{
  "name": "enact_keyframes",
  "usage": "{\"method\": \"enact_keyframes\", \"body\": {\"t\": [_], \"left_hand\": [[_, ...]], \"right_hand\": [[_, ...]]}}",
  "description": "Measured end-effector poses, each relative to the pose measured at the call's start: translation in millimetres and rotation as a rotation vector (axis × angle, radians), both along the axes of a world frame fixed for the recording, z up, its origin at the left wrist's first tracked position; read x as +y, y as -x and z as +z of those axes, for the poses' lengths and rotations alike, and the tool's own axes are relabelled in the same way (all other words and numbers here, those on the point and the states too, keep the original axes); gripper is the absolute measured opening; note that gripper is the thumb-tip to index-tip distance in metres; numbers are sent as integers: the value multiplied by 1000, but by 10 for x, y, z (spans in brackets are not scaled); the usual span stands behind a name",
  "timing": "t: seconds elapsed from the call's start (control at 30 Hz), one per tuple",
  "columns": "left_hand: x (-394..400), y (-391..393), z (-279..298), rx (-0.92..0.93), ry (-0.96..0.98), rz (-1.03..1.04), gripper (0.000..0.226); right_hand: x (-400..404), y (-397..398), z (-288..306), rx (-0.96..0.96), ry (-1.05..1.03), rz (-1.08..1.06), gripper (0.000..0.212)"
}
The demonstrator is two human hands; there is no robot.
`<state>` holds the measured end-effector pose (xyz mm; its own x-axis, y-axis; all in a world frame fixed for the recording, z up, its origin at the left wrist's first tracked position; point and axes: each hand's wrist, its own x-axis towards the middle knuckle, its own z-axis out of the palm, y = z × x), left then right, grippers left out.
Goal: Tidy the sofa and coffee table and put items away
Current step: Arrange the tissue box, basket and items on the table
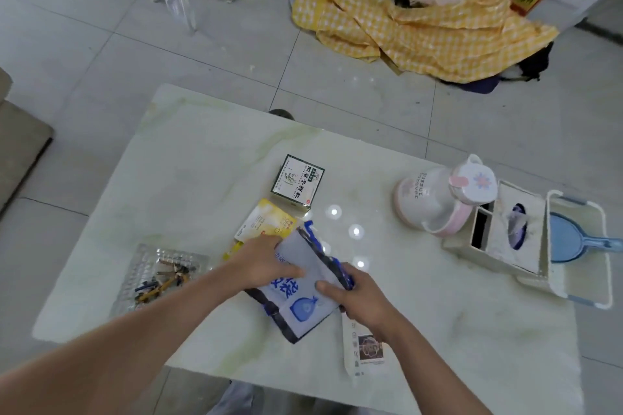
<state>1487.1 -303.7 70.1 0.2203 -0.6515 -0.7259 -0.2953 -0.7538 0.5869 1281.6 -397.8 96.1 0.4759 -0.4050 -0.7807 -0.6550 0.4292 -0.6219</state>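
At the left of the pale marbled worktop (188, 178) lies a clear plastic tray (158, 274) with keys and small dark bits in it. Just right of it, the left hand (266, 263) lies flat and mostly open on the upper left part of a blue-and-grey plastic packet (303, 286), thumb stretched across its face, fingers pressing down. A yellow sachet (266, 224) pokes out from under that hand, and a green-and-white box (296, 184) sits just beyond it. The right hand (357, 296) curls round the packet's right edge, thumb on top and fingers tucked under, pinching it. A white printed leaflet (365, 347) lies beneath that wrist. Further right stand a pink-and-white flask (435, 199), a white tissue box (509, 232) and a white basket (583, 280) holding a blue scoop (569, 241).
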Motion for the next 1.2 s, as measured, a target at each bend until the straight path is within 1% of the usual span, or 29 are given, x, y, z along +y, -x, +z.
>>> {"method": "enact_keyframes", "body": {"t": [0.1,0.17,0.3,0.37,0.4,0.47,0.5,0.53,0.57,0.63,0.7,0.77,0.83,0.93,1.0,1.07,1.13,1.17,1.2], "left_hand": [[-562,187,535,-27,176,-12,50],[-947,347,871,-15,316,-1,42],[-1786,710,1261,58,561,2,28],[-2158,850,1371,50,684,-6,23],[-2345,938,1397,38,727,-15,22],[-2687,1154,1436,8,765,-39,22],[-2857,1282,1449,-27,771,-55,24],[-2982,1372,1438,-73,776,-71,25],[-3085,1454,1415,-113,770,-92,26],[-3169,1543,1293,-134,705,-144,28],[-3148,1574,1116,-146,599,-193,32],[-3050,1547,932,-178,509,-228,36],[-2911,1480,777,-201,471,-227,38],[-2656,1254,569,-333,454,-191,42],[-2467,994,422,-467,346,-190,52],[-2279,680,249,-576,171,-205,65],[-2071,361,72,-656,-6,-260,77],[-1977,237,-6,-687,-71,-294,83],[-1890,137,-76,-709,-122,-318,89]], "right_hand": [[-448,286,419,-70,108,-105,28],[-723,515,626,-95,174,-180,30],[-1304,985,903,-165,267,-418,54],[-1562,1161,958,-208,294,-520,57],[-1692,1258,956,-218,299,-584,51],[-1907,1480,876,-267,271,-737,26],[-2012,1608,818,-289,256,-823,18],[-2085,1717,742,-305,242,-906,14],[-2156,1833,655,-308,230,-994,14],[-2254,2020,483,-282,215,-1158,18],[-2342,2159,338,-181,220,-1239,13],[-2397,2239,184,-87,213,-1258,12],[-2443,2267,68,-58,185,-1243,17],[-2490,2245,-83,10,197,-1249,39],[-2444,2225,-155,57,232,-1287,46],[-2284,2186,-214,161,242,-1270,48],[-2006,2079,-314,302,249,-1197,52],[-1841,2008,-359,383,264,-1112,53],[-1657,1932,-416,466,283,-979,54]]}}
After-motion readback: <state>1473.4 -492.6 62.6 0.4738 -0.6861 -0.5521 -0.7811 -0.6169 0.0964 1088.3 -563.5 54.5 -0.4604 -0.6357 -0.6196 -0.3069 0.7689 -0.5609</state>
